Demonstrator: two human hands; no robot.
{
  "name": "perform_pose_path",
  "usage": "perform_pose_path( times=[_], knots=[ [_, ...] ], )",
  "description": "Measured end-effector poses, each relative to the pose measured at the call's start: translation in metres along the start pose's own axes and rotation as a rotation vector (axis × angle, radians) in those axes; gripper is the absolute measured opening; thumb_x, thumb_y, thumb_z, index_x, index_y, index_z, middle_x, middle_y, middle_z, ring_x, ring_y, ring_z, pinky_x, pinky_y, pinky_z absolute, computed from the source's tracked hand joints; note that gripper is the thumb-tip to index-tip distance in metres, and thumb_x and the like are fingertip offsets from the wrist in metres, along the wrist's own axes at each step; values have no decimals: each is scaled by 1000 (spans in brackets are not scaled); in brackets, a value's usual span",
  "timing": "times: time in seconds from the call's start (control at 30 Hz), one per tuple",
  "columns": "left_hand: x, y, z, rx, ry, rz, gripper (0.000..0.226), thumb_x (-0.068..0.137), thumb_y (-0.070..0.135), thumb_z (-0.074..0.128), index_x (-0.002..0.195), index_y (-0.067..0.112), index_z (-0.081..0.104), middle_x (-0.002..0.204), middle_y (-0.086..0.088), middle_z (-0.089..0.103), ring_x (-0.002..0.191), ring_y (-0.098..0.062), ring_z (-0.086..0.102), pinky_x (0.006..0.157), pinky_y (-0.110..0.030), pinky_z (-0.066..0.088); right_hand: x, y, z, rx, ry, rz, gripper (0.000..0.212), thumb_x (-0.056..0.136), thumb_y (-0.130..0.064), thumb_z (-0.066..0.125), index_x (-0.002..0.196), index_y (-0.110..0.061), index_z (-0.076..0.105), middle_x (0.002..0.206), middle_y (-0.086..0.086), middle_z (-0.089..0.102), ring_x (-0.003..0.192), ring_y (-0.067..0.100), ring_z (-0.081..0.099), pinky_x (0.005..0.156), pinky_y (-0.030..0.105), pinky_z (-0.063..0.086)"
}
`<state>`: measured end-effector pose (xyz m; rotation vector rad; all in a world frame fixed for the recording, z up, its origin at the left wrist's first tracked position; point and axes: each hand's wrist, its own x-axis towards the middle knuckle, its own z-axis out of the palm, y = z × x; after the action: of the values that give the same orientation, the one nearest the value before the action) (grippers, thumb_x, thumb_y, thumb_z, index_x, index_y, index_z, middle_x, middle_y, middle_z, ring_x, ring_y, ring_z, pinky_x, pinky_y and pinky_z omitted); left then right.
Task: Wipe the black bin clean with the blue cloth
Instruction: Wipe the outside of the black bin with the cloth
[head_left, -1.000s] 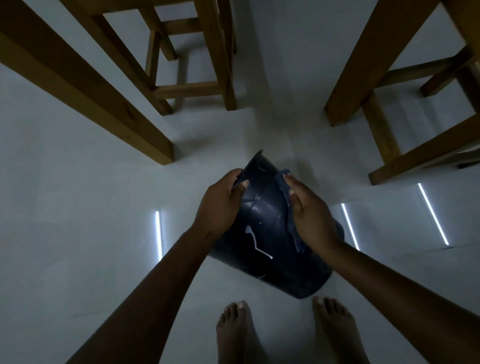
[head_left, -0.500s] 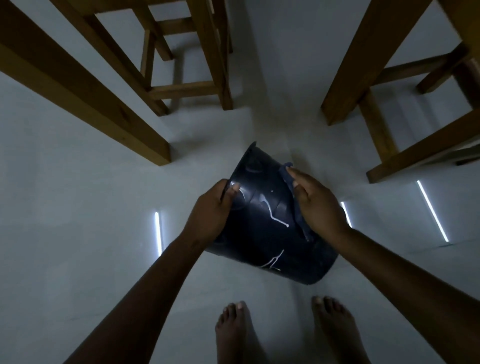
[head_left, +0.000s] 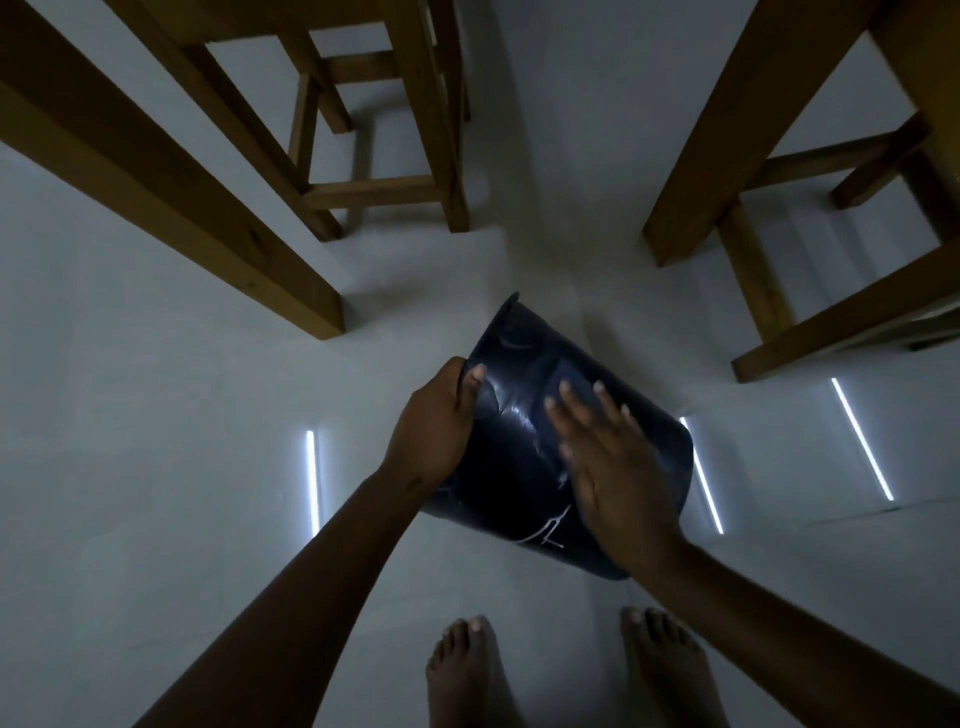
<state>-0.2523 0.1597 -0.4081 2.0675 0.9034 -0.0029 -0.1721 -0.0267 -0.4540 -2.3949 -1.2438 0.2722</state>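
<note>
Curled left grip (head_left: 434, 431), flat right grip (head_left: 610, 470)

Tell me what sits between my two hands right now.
Only the glossy side wall of the black bin: the left hand grips its rim, the right hand lies flat on it. The head view shows nothing else in that stretch.

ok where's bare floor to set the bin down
Bare floor lies left of the black bin, between the big wooden leg and the left forearm. Another patch lies right of it, near the wooden frame. Crowded around the feet and among the stool legs.
</note>
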Motion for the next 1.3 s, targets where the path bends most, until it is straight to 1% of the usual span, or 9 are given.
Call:
perform_pose_path(
  times=[0.13,0.33,0.53,0.63,0.77,0.9,1.03,1.2,1.3],
  knots=[
    [1,-1,0,4,23,31,34,102,43,31,94,19,54,86,3,63,79,-13,61,72,-26,47,7,-8,1,-104,-90,-225,52,95,-24,35,147,-25,31,156,-1,30,146,29,22,116,47,22],
    [0,3,1,1,3,2,31,101,43,31,96,21,53,83,13,57,77,5,54,66,-11,39,25,9,-7,107,8,165,51,100,-36,21,146,-20,35,155,0,33,145,28,27,117,42,20],
    [-1,-3,1,-3,26,24,35,101,44,30,98,20,55,91,4,65,82,-11,62,74,-25,48,-13,-4,8,-172,-66,-279,68,85,-17,52,148,-24,27,158,0,21,145,33,19,116,48,14],
    [2,2,2,21,13,26,33,102,43,31,95,20,53,88,5,62,78,-10,59,67,-16,42,24,3,-3,51,-30,-40,48,99,-22,33,147,-22,32,156,1,29,145,26,26,118,42,21],
    [-3,3,0,14,0,4,31,102,43,31,92,22,52,81,10,60,75,2,55,64,-15,39,38,14,-10,277,36,238,43,103,-30,32,144,-18,40,152,1,39,140,19,38,114,32,31],
    [-6,-5,0,23,19,-1,35,101,46,30,96,20,54,88,4,65,79,-8,61,71,-27,46,-6,-3,2,20,21,68,47,98,-27,32,144,-19,37,154,1,35,145,26,27,115,45,29],
    [-5,-4,1,34,38,24,35,101,44,31,94,19,54,86,3,64,77,-13,61,71,-30,48,-2,-13,6,-86,-48,-204,52,97,-23,37,148,-23,29,158,-1,23,147,28,17,117,43,16],
    [-6,-3,0,28,6,3,35,101,44,30,99,19,54,90,5,64,79,-9,60,69,-24,44,67,21,-4,338,-86,231,47,101,-34,29,144,-21,40,151,4,41,140,25,36,115,40,28],
    [-7,-3,-1,23,4,-1,35,101,45,31,97,19,54,86,5,65,78,-12,62,69,-26,47,50,25,-10,316,-90,254,47,101,-32,28,145,-20,39,149,5,42,138,25,39,113,36,30]
  ],
)
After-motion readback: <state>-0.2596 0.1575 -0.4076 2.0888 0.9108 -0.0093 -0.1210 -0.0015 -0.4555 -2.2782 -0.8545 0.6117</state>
